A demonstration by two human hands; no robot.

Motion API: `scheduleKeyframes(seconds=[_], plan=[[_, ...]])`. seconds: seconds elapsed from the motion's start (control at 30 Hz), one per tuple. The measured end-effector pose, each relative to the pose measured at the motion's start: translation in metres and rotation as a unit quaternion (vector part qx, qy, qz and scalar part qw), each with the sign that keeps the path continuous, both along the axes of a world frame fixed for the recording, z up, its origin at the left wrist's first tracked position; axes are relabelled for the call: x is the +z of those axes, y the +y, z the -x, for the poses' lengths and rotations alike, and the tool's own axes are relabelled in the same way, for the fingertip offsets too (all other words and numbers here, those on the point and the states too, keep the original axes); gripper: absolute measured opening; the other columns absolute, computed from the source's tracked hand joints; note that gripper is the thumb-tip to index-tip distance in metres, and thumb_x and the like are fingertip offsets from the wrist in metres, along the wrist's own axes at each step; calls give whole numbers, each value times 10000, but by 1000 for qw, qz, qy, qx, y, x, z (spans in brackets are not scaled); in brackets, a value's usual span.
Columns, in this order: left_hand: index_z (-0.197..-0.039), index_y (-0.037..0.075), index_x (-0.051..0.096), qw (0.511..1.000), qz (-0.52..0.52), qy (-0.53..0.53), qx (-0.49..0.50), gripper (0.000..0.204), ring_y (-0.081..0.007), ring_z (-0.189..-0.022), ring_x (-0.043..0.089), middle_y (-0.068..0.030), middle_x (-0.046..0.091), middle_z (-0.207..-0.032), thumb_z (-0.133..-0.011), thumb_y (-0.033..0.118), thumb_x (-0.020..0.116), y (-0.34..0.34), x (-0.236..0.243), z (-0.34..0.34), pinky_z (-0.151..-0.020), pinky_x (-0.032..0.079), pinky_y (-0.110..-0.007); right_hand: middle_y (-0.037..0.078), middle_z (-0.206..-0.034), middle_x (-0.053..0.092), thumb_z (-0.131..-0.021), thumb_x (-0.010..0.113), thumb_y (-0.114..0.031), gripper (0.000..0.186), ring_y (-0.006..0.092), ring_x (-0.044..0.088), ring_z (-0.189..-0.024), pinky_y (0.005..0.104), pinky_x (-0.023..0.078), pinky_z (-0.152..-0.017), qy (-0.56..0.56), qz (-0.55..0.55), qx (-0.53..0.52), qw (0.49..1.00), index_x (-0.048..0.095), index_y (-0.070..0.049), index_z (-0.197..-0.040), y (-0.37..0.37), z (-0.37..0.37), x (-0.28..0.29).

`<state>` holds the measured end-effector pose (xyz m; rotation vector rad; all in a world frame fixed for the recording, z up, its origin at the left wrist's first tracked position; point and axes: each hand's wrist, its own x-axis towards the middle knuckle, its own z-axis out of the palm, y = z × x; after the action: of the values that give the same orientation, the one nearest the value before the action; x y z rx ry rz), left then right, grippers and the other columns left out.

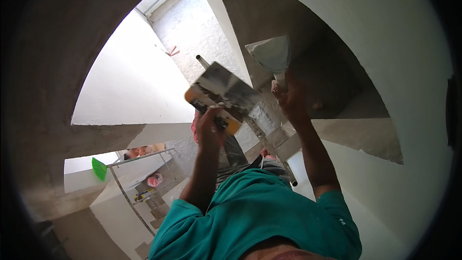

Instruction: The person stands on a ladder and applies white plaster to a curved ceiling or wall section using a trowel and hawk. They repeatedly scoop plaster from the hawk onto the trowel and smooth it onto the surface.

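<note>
My left hand (211,129) is closed around the back of a wide, flat steel plastering trowel (230,84). Yellow-orange shows along the trowel's edge, and pale smears and dark patches mark its blade. To the right, my right hand (291,98) grips a putty knife (270,54) by its handle, fingers wrapped round it. Its broad flared blade points up and away from me, coated in whitish-grey paste. The two tools are held apart, with the putty knife farther out than the trowel.
A metal pole (255,127) runs diagonally beneath my hands. Pale walls (137,74) rise around me, with a bare grey patch (337,67) ahead right. Lower left stand a scaffold frame (124,191), a green fan-shaped thing (99,169) and a red-and-white bag (155,179). A floor (195,24) lies far below.
</note>
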<state>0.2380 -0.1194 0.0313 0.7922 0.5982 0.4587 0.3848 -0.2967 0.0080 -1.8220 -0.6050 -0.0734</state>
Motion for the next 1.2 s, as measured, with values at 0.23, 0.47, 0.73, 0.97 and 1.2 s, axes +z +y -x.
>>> scheduleKeyframes(seconds=[0.23,0.47,0.73,0.97,1.2], plan=[[-986,-9,593,989,132,-51,-34,212,-215,-837,645,-106,636,-910,-788,61,617,-32,22,-23,-745,535,-348,147,-893,597,-777,656,-50,548,320,585,-805,377,486,-718,-134,-121,33,983,524,-71,-1309,37,-1,-63],[-1056,-2,581,994,21,-98,-53,279,-235,-873,641,-104,636,-939,-778,18,594,-8,66,-44,-784,533,-369,81,-781,547,-818,609,-51,535,263,544,-693,388,464,-613,-289,89,1,953,514,-142,-1337,21,-41,-72],[-936,-32,581,663,-735,29,136,205,-198,-677,603,-124,635,-801,-781,99,609,153,232,-175,-625,453,-326,229,-817,650,-676,717,-215,435,434,630,-793,533,491,-698,157,314,-54,935,589,-73,-1067,-36,68,-258],[-1398,142,382,-23,-914,224,338,609,-283,-1280,437,-60,468,-1380,-818,103,565,216,333,-306,-1020,332,-580,237,-826,652,-649,718,-193,318,456,619,-852,508,492,-742,282,304,-70,907,644,-8,-896,-138,211,-369],[-1366,88,435,8,-898,212,385,502,-365,-1295,403,-94,468,-1385,-868,121,496,243,333,-361,-1054,294,-573,249,-857,649,-646,670,-124,350,424,631,-877,473,475,-761,393,198,-76,895,626,38,-952,-179,254,-366]])
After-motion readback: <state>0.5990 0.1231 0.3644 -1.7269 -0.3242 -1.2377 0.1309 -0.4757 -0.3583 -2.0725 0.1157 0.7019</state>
